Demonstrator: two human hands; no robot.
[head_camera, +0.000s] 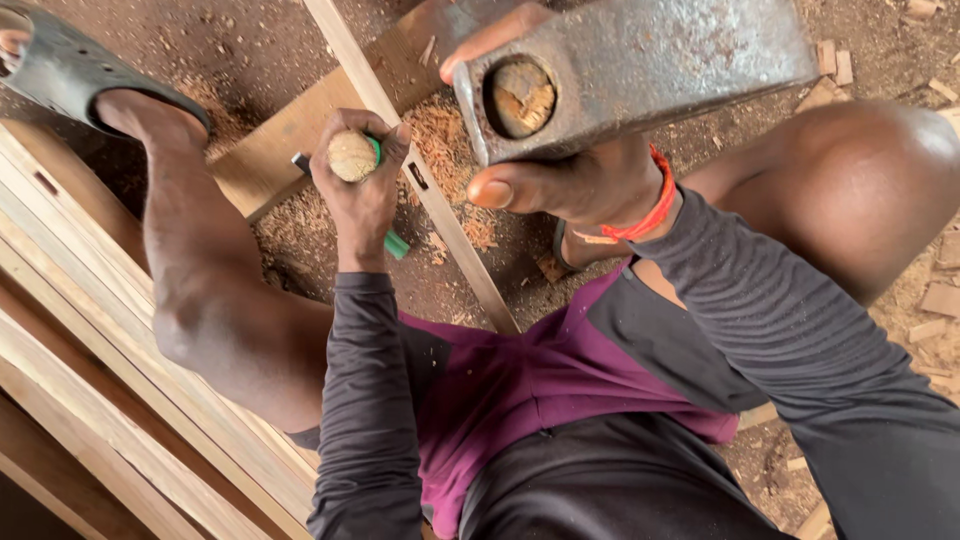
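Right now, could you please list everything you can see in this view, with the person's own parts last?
Hammer: one, grey metal head with a wooden handle end in its eye, raised at top centre in the right hand.
Chisel: one, pale wooden butt and green handle, upright in the left hand.
Wood strip: one, pale, running diagonally under the chisel.
Wood shavings: a heap, orange-brown, beside the strip.
Planks: several, pale, stacked at left.
Offcuts: several, pale, on the dirt at right.
Sandal: one, dark grey, top left.
Wristband: one, red, on the right wrist.
Left hand: grip closed round the chisel.
Right hand: grip closed on the hammer.
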